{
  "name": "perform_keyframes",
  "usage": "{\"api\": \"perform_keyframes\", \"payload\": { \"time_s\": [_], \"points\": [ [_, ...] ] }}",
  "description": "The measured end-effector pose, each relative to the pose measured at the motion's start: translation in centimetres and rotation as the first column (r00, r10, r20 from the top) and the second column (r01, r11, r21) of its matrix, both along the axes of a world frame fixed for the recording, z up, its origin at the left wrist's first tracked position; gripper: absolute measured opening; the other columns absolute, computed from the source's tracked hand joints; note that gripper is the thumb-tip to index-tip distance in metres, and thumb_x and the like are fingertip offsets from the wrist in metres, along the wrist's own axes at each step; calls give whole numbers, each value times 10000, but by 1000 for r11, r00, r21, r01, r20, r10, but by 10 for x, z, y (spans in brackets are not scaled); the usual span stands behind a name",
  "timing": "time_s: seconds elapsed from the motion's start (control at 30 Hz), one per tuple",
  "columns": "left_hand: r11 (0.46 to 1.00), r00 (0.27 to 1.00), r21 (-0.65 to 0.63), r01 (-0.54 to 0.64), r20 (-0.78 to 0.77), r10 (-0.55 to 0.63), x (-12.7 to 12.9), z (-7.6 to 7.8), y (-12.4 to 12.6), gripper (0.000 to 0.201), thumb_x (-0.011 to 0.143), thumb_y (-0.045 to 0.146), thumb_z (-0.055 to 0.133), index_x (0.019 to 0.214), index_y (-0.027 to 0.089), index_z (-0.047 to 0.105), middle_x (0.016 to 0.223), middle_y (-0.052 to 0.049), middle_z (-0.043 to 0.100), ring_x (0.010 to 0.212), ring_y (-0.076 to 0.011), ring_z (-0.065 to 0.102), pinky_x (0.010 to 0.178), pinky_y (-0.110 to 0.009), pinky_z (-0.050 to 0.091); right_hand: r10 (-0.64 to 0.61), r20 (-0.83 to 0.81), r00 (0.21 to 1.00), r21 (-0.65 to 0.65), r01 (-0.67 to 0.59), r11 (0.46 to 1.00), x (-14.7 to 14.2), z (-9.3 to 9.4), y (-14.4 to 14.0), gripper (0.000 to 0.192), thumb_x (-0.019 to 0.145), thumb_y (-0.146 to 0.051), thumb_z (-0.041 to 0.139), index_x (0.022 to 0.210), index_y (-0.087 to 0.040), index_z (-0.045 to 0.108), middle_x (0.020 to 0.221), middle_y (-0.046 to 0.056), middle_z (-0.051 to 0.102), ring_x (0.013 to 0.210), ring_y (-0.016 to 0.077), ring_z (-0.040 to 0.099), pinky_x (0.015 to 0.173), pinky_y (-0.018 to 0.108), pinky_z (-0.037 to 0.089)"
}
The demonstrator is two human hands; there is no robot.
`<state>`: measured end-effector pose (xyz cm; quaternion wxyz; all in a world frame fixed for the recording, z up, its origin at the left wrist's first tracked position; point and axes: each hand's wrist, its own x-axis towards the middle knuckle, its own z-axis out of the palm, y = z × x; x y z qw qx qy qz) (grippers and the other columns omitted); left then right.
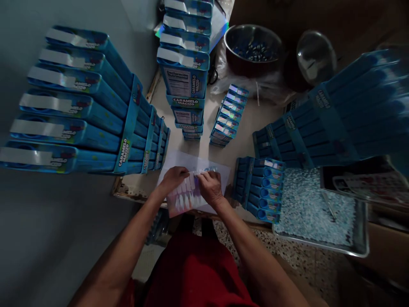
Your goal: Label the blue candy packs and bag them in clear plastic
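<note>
Both hands meet over a glossy sheet of pale strips that look like stickers (180, 202), near the front edge of the table. My left hand (174, 178) lies at the sheet's upper left, its fingers bent together on the sheet's upper edge. Just to the right, my right hand (210, 186) is closed, thumb and fingers pinched at a small pale sticker (192, 180) by the sheet's upper edge. The fingertips partly hide what they grip. Beneath lies a larger white sheet of paper (225, 171).
Tall banded stacks of blue candy boxes stand left (108, 106), centre back (183, 76) and right (319, 115). Smaller stacks sit mid-table (228, 113) and by my right hand (260, 187). Behind are a metal bowl of candies (252, 62) and, at right, a metal tray (362, 232).
</note>
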<state>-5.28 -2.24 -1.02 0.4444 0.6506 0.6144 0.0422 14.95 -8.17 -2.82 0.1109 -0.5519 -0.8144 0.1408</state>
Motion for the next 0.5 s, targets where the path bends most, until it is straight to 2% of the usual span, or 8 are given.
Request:
{"api": "perform_keyframes", "payload": {
  "time_s": [0.13,0.23,0.3,0.33,0.37,0.43,0.5],
  "points": [
    [999,993,49,-12,-120,18,9,2,-10,260,893,357,574,911,220,794,973,-113,786,957,-292,698,787,-340,452,-32,42,999,56,29,998,-1,9,2,242,1040,-281,509,914,-223,707,943,87,705,943,265,538,852,400,316],
    [996,980,85,-35,-193,51,15,-2,-10,263,924,326,552,963,219,789,1043,-118,782,1007,-299,700,847,-364,469,-26,8,1000,14,26,1000,-1,21,-7,233,1006,-241,541,820,-209,678,841,81,678,860,246,548,798,378,318],
    [993,974,110,-43,-218,66,17,-5,-4,269,943,321,543,972,208,786,1067,-127,775,1042,-311,695,915,-401,473,-124,-113,986,-80,115,990,1,37,-20,170,977,-226,568,857,-208,687,813,60,677,811,220,566,771,352,331],
    [991,972,125,-47,-224,74,18,-6,-1,272,950,319,542,987,199,784,1091,-138,768,1080,-325,683,966,-432,463,-236,-190,953,-162,206,965,4,48,-28,134,964,-243,587,887,-211,692,779,39,667,769,204,567,742,333,339],
    [988,969,144,-48,-233,81,19,-6,1,280,955,320,544,1034,189,778,1148,-154,752,1146,-346,657,1027,-473,437,-375,-259,890,-266,308,914,9,59,-36,113,950,-278,612,903,-216,693,734,14,645,719,188,559,705,313,343],
    [969,967,231,-84,-215,135,24,-3,1,335,957,326,557,1195,173,736,1313,-183,684,1305,-380,559,1141,-549,346,-634,-346,692,-492,441,750,21,84,-49,169,920,-383,656,885,-220,685,655,-28,578,626,160,516,626,279,337],
    [930,968,301,-212,-69,243,35,6,-9,409,945,375,598,1286,170,692,1388,-185,639,1351,-376,520,1177,-557,321,-777,-376,505,-657,446,608,37,107,-57,269,879,-477,685,821,-215,666,616,-47,521,576,143,462,573,265,324]
  ]
}}
